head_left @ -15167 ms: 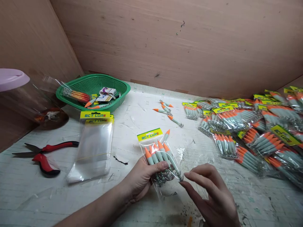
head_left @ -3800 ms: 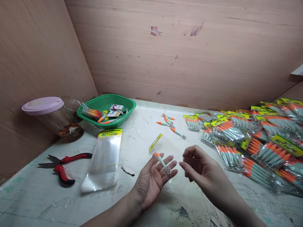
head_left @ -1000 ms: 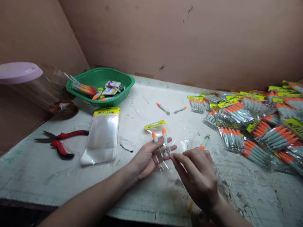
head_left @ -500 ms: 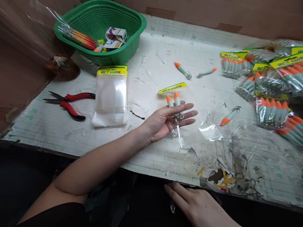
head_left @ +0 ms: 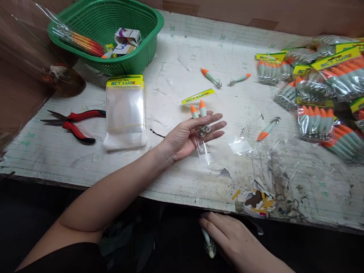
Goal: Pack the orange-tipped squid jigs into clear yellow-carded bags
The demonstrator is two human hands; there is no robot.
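My left hand [head_left: 187, 135] lies palm up on the worktable, fingers spread, with a clear bag [head_left: 203, 113] carrying a yellow "BCT LURE" header resting on it. Two orange-tipped grey squid lures [head_left: 198, 113] sit inside the bag. My right hand [head_left: 230, 240] is below the table's front edge, over a dark area, with its fingers around a pale lure [head_left: 208, 244] with hooks. A loose lure [head_left: 267, 129] lies on the table to the right of my left hand.
A green basket [head_left: 136, 62] with lures and small boxes stands at the back left. A stack of empty bags [head_left: 124, 110] and red-handled pliers [head_left: 74, 122] lie left. Two loose lures [head_left: 211, 77] lie behind. Filled lure packs [head_left: 314, 98] pile up at right.
My right hand has left the bag and dropped below the table edge, where it now grasps a lure. The view has tilted downward. My left hand still supports the bag.
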